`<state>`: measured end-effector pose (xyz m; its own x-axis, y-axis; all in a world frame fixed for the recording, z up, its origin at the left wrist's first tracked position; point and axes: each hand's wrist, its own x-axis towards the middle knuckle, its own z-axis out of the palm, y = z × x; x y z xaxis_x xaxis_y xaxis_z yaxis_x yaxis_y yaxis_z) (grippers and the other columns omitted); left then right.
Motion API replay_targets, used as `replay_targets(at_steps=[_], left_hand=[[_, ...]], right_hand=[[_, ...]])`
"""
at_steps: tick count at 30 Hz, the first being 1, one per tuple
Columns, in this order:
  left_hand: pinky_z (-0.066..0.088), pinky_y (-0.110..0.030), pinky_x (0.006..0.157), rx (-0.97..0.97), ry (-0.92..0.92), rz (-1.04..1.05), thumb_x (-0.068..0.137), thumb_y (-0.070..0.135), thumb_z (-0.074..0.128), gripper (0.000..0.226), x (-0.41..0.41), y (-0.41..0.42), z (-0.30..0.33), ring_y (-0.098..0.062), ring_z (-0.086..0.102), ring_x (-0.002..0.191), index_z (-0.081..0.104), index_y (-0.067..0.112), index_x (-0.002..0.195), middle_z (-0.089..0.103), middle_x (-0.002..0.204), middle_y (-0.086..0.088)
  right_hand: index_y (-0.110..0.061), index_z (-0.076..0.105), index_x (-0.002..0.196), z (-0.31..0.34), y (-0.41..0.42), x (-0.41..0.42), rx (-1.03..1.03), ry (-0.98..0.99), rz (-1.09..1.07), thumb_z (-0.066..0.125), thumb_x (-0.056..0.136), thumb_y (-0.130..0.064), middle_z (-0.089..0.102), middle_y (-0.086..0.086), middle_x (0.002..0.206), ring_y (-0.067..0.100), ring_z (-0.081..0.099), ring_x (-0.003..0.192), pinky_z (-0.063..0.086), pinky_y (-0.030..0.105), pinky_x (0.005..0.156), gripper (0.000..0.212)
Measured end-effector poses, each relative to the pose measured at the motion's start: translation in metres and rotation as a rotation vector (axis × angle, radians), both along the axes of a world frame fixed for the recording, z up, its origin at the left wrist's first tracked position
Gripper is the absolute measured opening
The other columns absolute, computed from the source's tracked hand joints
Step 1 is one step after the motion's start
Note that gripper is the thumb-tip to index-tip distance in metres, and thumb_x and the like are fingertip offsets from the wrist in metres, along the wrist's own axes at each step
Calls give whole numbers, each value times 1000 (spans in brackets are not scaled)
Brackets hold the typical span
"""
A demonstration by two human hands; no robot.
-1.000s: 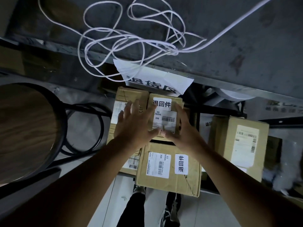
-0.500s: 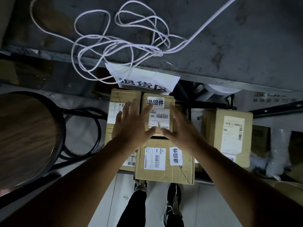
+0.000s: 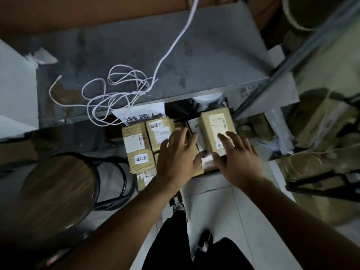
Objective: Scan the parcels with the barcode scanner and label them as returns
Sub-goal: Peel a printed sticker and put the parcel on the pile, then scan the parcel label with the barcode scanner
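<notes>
Several cardboard parcels lie stacked on the floor under a grey table. A small parcel carries a white return label and a shipping label. Left of it lies a longer parcel with a return label near its front end. To the right stands a taller parcel with a shipping label. My left hand hovers over the stack with fingers spread, holding nothing. My right hand reaches over the tall parcel's near end, fingers straight. No barcode scanner is visible.
The grey table holds a tangled white cord and a paper sign hanging off its edge. A round wooden stool stands at left. Metal shelving with boxes is at right. My legs and shoes are below.
Both hands have come off the small labelled parcel and shifted right, toward the taller parcel. The camera has pulled back and higher, showing more of the table.
</notes>
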<state>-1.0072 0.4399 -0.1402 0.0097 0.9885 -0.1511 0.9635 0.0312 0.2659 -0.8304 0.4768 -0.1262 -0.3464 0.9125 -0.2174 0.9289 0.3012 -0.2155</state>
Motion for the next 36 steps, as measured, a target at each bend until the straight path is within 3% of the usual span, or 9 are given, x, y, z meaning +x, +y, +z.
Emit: replay_targets(at_steps=[7, 11, 21, 27, 36], left_hand=[[47, -47, 91, 74, -5, -243, 90, 43, 59, 56, 115, -51, 85, -32, 45, 124, 47, 21, 140, 45, 141, -10], [47, -45, 92, 119, 6, -394, 93, 45, 54, 52, 189, -87, 120, -31, 45, 125, 48, 20, 138, 45, 139, -9], [40, -40, 99, 210, -60, -717, 97, 50, 47, 49, 343, -158, 181, -25, 42, 130, 48, 24, 139, 43, 143, -4], [40, -40, 98, 178, -86, -807, 97, 49, 46, 47, 398, -158, 193, -23, 42, 127, 47, 25, 137, 44, 140, -1], [43, -41, 97, 135, -165, -884, 97, 49, 46, 48, 462, -106, 208, -23, 44, 125, 47, 25, 138, 46, 138, -1]], right_hand=[[-29, 30, 150, 86, -104, 125, 37, 11, -282, 45, 95, -57, 40, 1, 151, 24, 38, 136, 36, 42, 107, 64], [-27, 29, 151, 119, -176, 195, 59, -2, -466, 42, 96, -58, 38, 2, 152, 24, 37, 138, 34, 42, 110, 65], [-27, 39, 143, 174, -309, 317, 157, 4, -840, 47, 96, -50, 49, 3, 139, 27, 47, 125, 41, 41, 96, 53], [-26, 38, 143, 182, -328, 359, 171, 5, -974, 48, 96, -50, 49, 4, 140, 27, 46, 126, 42, 42, 99, 53], [-24, 36, 147, 201, -281, 410, 192, 4, -1074, 47, 96, -52, 49, 5, 142, 26, 47, 128, 43, 41, 99, 59]])
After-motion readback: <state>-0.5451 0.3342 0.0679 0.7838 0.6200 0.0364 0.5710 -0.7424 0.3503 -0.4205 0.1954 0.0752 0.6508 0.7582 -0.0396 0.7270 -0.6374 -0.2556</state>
